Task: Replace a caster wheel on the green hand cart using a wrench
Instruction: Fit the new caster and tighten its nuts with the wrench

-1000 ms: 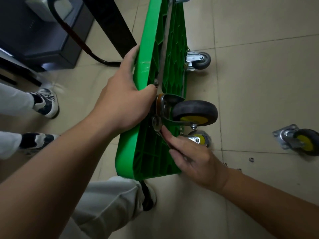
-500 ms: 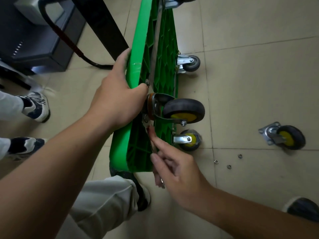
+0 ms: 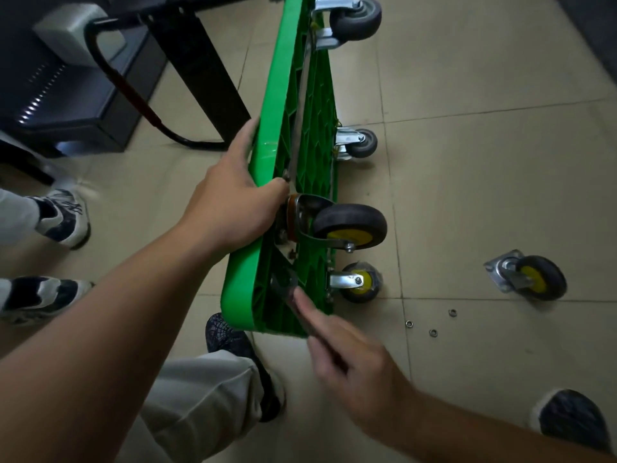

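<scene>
The green hand cart (image 3: 287,105) stands on its side on the tiled floor, ribbed underside facing right. My left hand (image 3: 233,202) grips its upper edge, thumb beside the mounting plate of a black caster with a yellow hub (image 3: 350,225). My right hand (image 3: 350,365), blurred, holds a metal wrench (image 3: 287,289) whose head lies against the underside just below that caster. Another yellow-hub caster (image 3: 360,282) sits at the cart's lower corner. A loose caster (image 3: 531,275) lies on the floor to the right.
Three small washers or nuts (image 3: 432,324) lie on the floor near the loose caster. Two grey casters (image 3: 362,143) are on the cart's far end. Another person's sneakers (image 3: 63,215) stand at left. A black cabinet (image 3: 66,95) is behind.
My right hand has pulled down and back from the caster plate, bringing the wrench lower on the underside. The view has shifted, showing more of the cart's far end.
</scene>
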Demonstrator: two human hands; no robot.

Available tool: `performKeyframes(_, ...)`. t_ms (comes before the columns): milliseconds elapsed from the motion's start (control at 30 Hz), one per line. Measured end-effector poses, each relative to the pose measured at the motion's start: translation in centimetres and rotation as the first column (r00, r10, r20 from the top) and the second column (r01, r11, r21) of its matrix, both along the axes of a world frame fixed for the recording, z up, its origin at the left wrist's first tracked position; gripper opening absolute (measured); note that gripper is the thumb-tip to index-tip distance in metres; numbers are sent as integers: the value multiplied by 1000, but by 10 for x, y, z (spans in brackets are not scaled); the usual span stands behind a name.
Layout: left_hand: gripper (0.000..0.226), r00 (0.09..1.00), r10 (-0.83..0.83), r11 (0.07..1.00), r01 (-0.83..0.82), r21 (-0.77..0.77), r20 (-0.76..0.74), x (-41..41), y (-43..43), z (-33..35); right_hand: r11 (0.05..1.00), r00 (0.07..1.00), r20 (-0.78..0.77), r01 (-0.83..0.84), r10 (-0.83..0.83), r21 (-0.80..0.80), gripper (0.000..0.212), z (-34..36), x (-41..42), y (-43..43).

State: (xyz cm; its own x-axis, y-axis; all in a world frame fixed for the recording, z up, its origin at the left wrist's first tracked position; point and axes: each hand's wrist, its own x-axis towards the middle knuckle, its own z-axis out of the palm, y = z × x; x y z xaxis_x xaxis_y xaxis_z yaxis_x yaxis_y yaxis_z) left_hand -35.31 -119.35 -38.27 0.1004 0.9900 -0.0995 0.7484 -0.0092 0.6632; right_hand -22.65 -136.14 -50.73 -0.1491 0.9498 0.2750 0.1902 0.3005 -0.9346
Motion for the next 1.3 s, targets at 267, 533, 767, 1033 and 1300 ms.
performKeyframes(267,83,1000,2,1000,-1,15,-30,3,1,-2,975,999,53,-8,-4,224,58,-39,14,76)
performKeyframes(533,80,1000,-1,1000,2,9,-30,1,1,0,974,974,-79,-205,213,99,53,-43,14,76)
performKeyframes(767,80,1000,4,1000,-4,0,-24,7,-3,1,982,973,-133,-183,189,54,56,-37,0,51)
performKeyframes(1033,80,999,9,1000,-9,-8,-44,10,-4,5,976,987,-143,-42,74,214,63,-30,11,52)
performKeyframes(1300,78,998,13,1000,-12,16,-65,10,-2,3,978,893,-418,-203,167,-43,63,-15,1,58)
